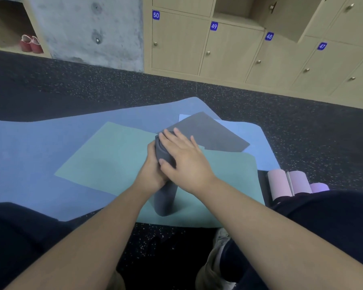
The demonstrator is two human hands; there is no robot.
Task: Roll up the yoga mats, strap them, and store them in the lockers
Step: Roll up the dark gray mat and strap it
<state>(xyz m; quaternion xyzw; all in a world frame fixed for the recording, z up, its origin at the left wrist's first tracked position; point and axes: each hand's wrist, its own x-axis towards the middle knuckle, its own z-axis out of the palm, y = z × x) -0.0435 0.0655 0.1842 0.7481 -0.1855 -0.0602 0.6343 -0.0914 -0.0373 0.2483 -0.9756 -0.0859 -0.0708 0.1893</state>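
Note:
A dark grey yoga mat (165,197) is rolled into a tube and stands on end on a flat teal mat (105,160). Its loose tail (208,132) lies spread toward the lockers. My left hand (152,170) grips the roll from the left side, partly hidden behind it. My right hand (182,155) lies over the roll's top end with its fingers straight and its thumb against the roll's front. Under the teal mat lies a larger blue mat (40,147).
Rolled pink and purple mats (289,183) lie on the floor at the right by my knee. Numbered wooden lockers (180,45) line the far wall; one compartment (235,7) above number 49 stands open. Red shoes (30,43) sit in a shelf at far left. Speckled dark floor surrounds the mats.

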